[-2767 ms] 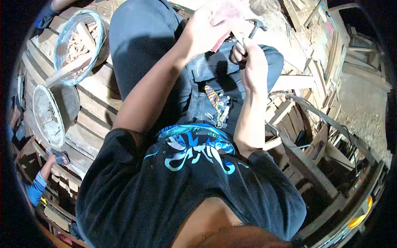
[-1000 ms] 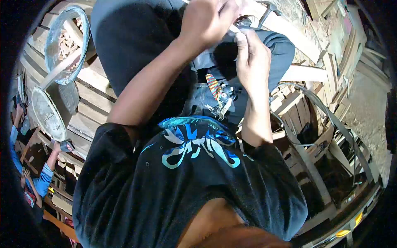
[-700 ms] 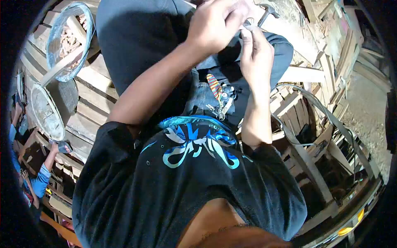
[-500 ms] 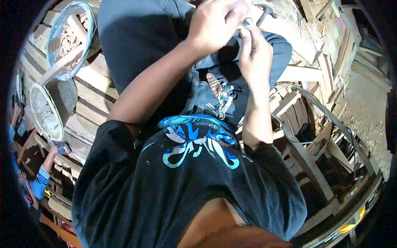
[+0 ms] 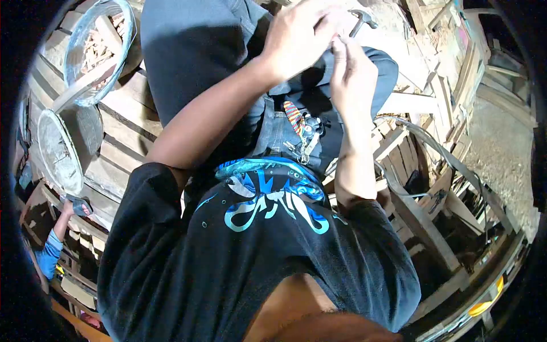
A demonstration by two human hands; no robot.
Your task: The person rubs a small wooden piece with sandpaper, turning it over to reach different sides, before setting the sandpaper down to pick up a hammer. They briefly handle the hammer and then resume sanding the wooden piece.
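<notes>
I sit on wooden crates with both hands raised over my right knee. My left hand has its fingers curled and pinched against the fingertips of my right hand; glare washes out the small item between them. A claw hammer sticks up from my right hand, its steel head just above the fingers. A bunch of keys on a striped, many-coloured strap hangs at the waist of my jeans.
Two round wire-rimmed sieves lie on the slatted crates at left, one holding wood chips, the other below it. Another person's blue sleeve and gloved hand show at lower left. Broken slats and a dark curved band fill the right.
My hands have drawn close together, fingertips now touching. The hammer head has moved up towards the top of the view. The view has shifted slightly.
</notes>
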